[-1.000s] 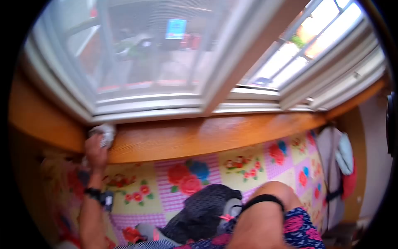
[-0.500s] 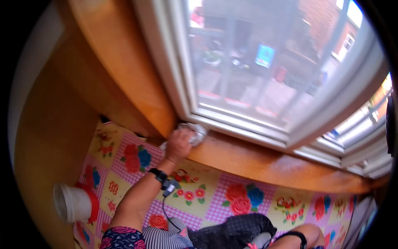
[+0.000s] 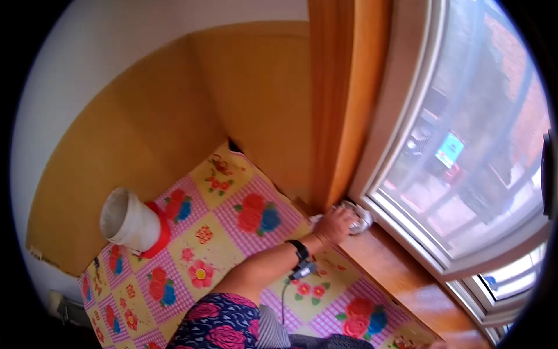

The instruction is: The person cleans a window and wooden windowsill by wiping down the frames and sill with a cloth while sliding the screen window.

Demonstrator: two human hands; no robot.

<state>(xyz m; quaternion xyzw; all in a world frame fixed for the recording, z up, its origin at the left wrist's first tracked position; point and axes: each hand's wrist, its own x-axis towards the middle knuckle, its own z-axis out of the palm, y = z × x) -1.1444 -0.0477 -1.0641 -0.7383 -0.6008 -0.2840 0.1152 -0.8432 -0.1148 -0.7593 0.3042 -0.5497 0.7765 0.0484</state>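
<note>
My left hand (image 3: pixel 337 225) presses a crumpled whitish cloth (image 3: pixel 359 218) against the corner of the wooden window sill (image 3: pixel 401 256). The fingers are closed over the cloth, which bulges out on the window side. This corner lies where the upright wooden post (image 3: pixel 343 110) meets the white window frame (image 3: pixel 401 218). A black band with a small device and a cable (image 3: pixel 303 269) is strapped round my left wrist. My right hand cannot be made out in this view.
A white bucket (image 3: pixel 131 224) stands by a red object (image 3: pixel 158 232) on the flower-patterned sheet (image 3: pixel 232 238). Yellowish panels (image 3: pixel 133 134) line the wall. Beyond the barred window glass (image 3: pixel 465 145), a blue sign (image 3: pixel 449 149) shows outside.
My view has swung left, so the corner and left hand appear farther right and the bucket shows more fully. The left hand stays on the cloth at the corner. My right arm has left view.
</note>
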